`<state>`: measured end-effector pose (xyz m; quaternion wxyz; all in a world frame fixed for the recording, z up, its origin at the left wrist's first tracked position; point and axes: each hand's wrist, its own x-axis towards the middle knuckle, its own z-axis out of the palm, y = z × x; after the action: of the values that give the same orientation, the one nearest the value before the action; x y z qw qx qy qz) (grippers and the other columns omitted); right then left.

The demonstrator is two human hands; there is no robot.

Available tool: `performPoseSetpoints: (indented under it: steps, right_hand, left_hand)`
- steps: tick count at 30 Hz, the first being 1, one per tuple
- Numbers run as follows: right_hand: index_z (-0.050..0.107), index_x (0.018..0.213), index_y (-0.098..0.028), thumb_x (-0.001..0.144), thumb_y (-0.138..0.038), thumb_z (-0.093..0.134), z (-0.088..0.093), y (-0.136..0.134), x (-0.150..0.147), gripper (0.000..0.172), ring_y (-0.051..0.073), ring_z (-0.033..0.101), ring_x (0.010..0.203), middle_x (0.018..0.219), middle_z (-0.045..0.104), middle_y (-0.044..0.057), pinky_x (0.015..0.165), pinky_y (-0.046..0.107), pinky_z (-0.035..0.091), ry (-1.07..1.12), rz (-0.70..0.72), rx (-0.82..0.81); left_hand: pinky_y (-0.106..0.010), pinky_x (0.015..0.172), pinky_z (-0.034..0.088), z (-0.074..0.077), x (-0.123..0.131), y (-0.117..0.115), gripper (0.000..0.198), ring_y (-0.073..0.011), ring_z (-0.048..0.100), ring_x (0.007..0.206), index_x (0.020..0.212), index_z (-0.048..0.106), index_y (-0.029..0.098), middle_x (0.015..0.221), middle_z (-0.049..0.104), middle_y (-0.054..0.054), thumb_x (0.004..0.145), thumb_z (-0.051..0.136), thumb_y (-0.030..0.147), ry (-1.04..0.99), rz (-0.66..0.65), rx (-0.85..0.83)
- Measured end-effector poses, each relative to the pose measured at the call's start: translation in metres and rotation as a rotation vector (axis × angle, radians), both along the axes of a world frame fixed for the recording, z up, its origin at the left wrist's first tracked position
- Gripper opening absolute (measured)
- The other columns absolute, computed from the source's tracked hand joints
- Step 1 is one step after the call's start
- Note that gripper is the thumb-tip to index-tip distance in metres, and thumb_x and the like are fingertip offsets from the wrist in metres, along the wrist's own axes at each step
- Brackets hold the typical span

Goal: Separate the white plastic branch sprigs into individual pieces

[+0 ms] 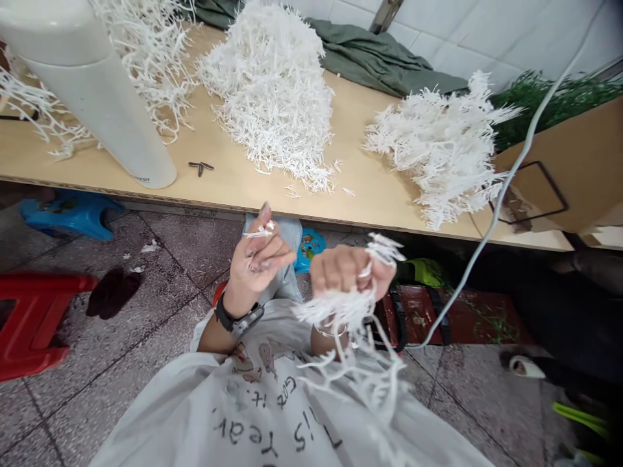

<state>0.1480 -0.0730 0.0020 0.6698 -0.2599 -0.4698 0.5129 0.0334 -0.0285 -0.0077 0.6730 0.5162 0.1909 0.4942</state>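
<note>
My left hand [259, 259] is raised in front of my chest, its fingers pinched on a small white plastic sprig [260, 231]. A black watch is on that wrist. My right hand [349, 269] is a closed fist around a bunch of white plastic branch strips [360, 337] that hang down over my white shirt. Both hands are below the front edge of the wooden table [233, 185], a short gap between them.
Three heaps of white plastic sprigs lie on the table: back left [146, 58], middle [272, 91], right [438, 149]. A white cylinder [92, 97] stands at left. A white cable [491, 220] hangs at right. Red stool [29, 318] and blue stool [73, 214] on the floor.
</note>
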Motion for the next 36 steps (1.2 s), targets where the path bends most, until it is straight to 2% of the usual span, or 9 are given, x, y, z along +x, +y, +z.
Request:
performPoseSetpoints:
  steps: [2, 5, 9, 11, 15, 20, 25, 30, 36]
  right_hand:
    - [0.015, 0.044, -0.023, 0.081, -0.052, 0.053, 0.005, 0.002, 0.006, 0.060, 0.005, 0.005, 0.023, 0.028, 0.004, -0.012, 0.028, 0.022, 0.014, 0.095, -0.089, 0.062]
    - [0.021, 0.047, -0.022, 0.078, -0.040, 0.060, 0.012, 0.003, 0.005, 0.053, 0.005, 0.013, 0.029, 0.035, 0.016, -0.010, 0.032, 0.023, 0.016, 0.072, -0.205, -0.091]
    - [0.025, 0.051, -0.022, 0.075, -0.047, 0.061, 0.012, 0.001, 0.000, 0.050, 0.006, 0.017, 0.034, 0.041, 0.019, -0.009, 0.037, 0.025, 0.020, 0.043, -0.360, -0.243]
    - [0.028, 0.052, -0.022, 0.076, -0.048, 0.060, 0.011, 0.001, 0.000, 0.048, 0.006, 0.018, 0.038, 0.044, 0.020, -0.009, 0.040, 0.025, 0.021, -0.006, -0.388, -0.249]
    - [0.035, 0.055, -0.021, 0.082, -0.049, 0.056, 0.008, 0.000, 0.007, 0.044, 0.007, 0.024, 0.044, 0.049, 0.029, -0.006, 0.044, 0.024, 0.024, -0.133, -0.338, -0.225]
    - [0.035, 0.054, -0.020, 0.084, -0.049, 0.058, 0.009, -0.002, 0.025, 0.048, 0.007, 0.026, 0.048, 0.052, 0.029, -0.005, 0.046, 0.024, 0.020, -0.374, -0.384, -0.177]
    - [0.027, 0.051, -0.018, 0.088, -0.034, 0.057, 0.019, -0.002, 0.035, 0.051, 0.005, 0.017, 0.048, 0.050, 0.020, -0.007, 0.047, 0.025, 0.016, -0.637, -0.414, -0.046]
    - [0.032, 0.056, -0.019, 0.085, -0.023, 0.058, 0.016, 0.001, 0.034, 0.039, 0.006, 0.022, 0.053, 0.054, 0.026, -0.006, 0.050, 0.024, 0.019, -0.797, -0.405, -0.054]
    - [0.036, 0.055, -0.018, 0.085, -0.026, 0.053, 0.014, 0.002, 0.033, 0.036, 0.005, 0.026, 0.051, 0.051, 0.030, -0.007, 0.049, 0.023, 0.020, -0.991, -0.331, -0.075]
  left_hand:
    - [-0.023, 0.032, 0.025, 0.003, 0.001, 0.007, 0.065, -0.0051, 0.009, 0.029, 0.047, 0.015, 0.020, 0.034, 0.007, 0.008, 0.091, 0.039, 0.061, -0.042, 0.057, -0.014]
    - [-0.023, 0.040, 0.034, 0.009, 0.009, 0.027, 0.060, -0.0059, 0.021, 0.032, 0.046, 0.025, 0.020, 0.036, 0.021, 0.007, 0.093, 0.044, 0.052, -0.015, 0.269, 0.056]
    - [-0.026, 0.055, 0.040, 0.008, 0.026, 0.079, 0.035, -0.0111, 0.045, 0.051, 0.060, 0.049, 0.021, 0.054, 0.048, 0.003, 0.086, 0.061, 0.042, 0.356, 0.553, 0.322]
    - [-0.030, 0.069, 0.045, 0.001, 0.033, 0.106, 0.018, -0.0181, 0.057, 0.073, 0.084, 0.061, 0.022, 0.076, 0.063, -0.003, 0.075, 0.073, 0.031, 0.500, 0.676, 0.390]
    - [-0.045, 0.097, 0.040, -0.011, 0.038, 0.134, 0.053, -0.0341, 0.045, 0.119, 0.107, 0.064, 0.022, 0.114, 0.066, -0.013, 0.059, 0.084, 0.035, 0.504, 0.750, 0.453]
    - [-0.052, 0.110, 0.030, 0.000, 0.030, 0.116, 0.044, -0.0311, 0.040, 0.129, 0.105, 0.069, 0.023, 0.132, 0.060, -0.011, 0.077, 0.065, 0.058, 0.443, 0.645, 0.435]
    - [-0.041, 0.097, 0.046, 0.018, 0.015, 0.069, 0.039, -0.0219, 0.060, 0.112, 0.117, 0.065, 0.029, 0.119, 0.069, -0.005, 0.086, 0.057, 0.051, 0.259, 0.431, 0.508]
    - [-0.040, 0.096, 0.049, 0.021, 0.012, 0.022, 0.056, -0.0242, 0.063, 0.111, 0.117, 0.067, 0.024, 0.122, 0.068, -0.009, 0.065, 0.081, 0.041, 0.286, 0.111, 0.713]
    - [-0.032, 0.082, 0.055, 0.002, 0.018, 0.016, 0.029, -0.0201, 0.071, 0.090, 0.098, 0.075, 0.018, 0.097, 0.077, -0.008, 0.088, 0.059, 0.039, 0.326, 0.111, 0.315]
